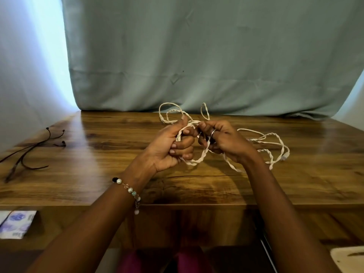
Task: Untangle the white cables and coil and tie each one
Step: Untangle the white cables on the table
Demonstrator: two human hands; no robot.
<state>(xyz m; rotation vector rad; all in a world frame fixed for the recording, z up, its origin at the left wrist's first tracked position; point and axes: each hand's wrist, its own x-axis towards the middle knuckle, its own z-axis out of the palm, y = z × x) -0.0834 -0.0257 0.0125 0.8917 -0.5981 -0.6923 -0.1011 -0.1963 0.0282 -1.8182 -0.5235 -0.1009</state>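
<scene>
Above the table's middle, the left hand has its fingers curled round a loop of the white cables. The right hand pinches the twisted strands just beside it, likely to work the twist apart. Loose loops rise behind; the rest trails right across the wooden table. Dark ties lie well apart, left.

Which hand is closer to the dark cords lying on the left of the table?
Left. The left hand is nearer the dark cords; the right hand sits farther right.
</scene>
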